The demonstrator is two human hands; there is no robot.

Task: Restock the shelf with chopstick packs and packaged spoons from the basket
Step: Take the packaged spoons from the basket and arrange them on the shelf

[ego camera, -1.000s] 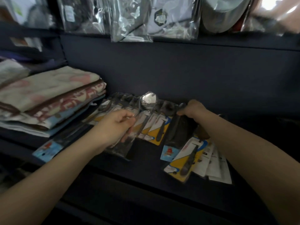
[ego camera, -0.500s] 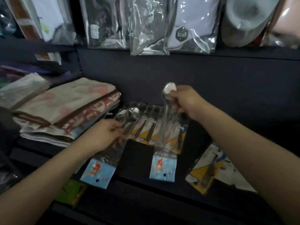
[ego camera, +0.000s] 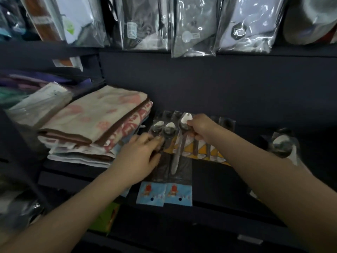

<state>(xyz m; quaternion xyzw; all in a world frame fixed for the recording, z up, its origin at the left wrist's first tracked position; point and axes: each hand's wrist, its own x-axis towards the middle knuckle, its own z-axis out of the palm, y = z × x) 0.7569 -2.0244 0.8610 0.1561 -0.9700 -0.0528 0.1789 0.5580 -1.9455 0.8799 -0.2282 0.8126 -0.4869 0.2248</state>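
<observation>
Clear packaged spoons with blue header cards lie side by side on the dark shelf (ego camera: 218,178). My right hand (ego camera: 201,128) grips the bowl end of the right spoon pack (ego camera: 179,148), whose blue card (ego camera: 178,193) hangs over the shelf's front edge. My left hand (ego camera: 140,154) rests on the left spoon pack (ego camera: 157,128), fingers curled over its neck; its blue card (ego camera: 151,193) sits beside the other. Under them lies a row of yellow-card utensil packs (ego camera: 204,152). The basket is out of view.
A stack of folded towels (ego camera: 94,125) sits just left of the spoons. Another packaged spoon (ego camera: 281,145) lies at the right of the shelf. Bagged goods (ego camera: 191,26) hang from the shelf above. A green pack (ego camera: 105,218) shows below the shelf edge.
My right hand has lowered its spoon pack from upright down onto the shelf beside the left pack. My left hand has slid its pack further in. The camera has moved closer.
</observation>
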